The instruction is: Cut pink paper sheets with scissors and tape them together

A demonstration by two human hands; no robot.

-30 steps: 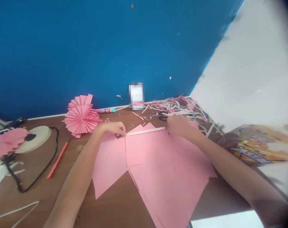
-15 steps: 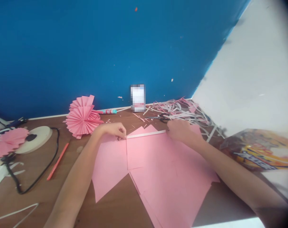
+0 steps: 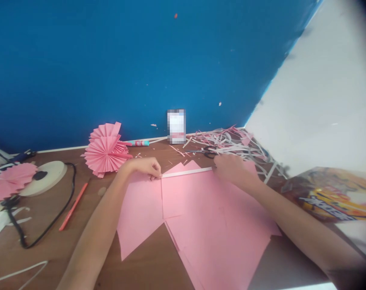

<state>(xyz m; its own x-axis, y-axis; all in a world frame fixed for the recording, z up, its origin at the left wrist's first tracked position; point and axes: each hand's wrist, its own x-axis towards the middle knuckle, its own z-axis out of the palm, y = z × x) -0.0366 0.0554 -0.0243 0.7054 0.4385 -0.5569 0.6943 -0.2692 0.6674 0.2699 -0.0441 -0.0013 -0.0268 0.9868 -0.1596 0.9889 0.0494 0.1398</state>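
Observation:
Several overlapping pink paper sheets (image 3: 213,221) lie on the brown table. A narrow white strip (image 3: 187,172) runs along the far edge of the top sheet; I cannot tell whether it is a folded-over edge or a separate piece. My left hand (image 3: 148,166) is closed in a pinch at the left end of this edge. At the other end my right hand (image 3: 231,168) is closed too, knuckles up, its fingertips mostly hidden. Just behind the right hand lie black-handled scissors (image 3: 209,152).
A pink pleated paper rosette (image 3: 106,151) and a glue stick (image 3: 140,143) are at the back left. Paper strips (image 3: 231,139) heap in the back corner near a blurred upright screen (image 3: 176,127). A red pen (image 3: 74,206), a black cable (image 3: 50,230) and a printed plastic bag (image 3: 330,197) flank the sheets.
Both hands keep their grip at the two ends of the paper's far edge. The whole view has shifted slightly; nothing else visibly differs.

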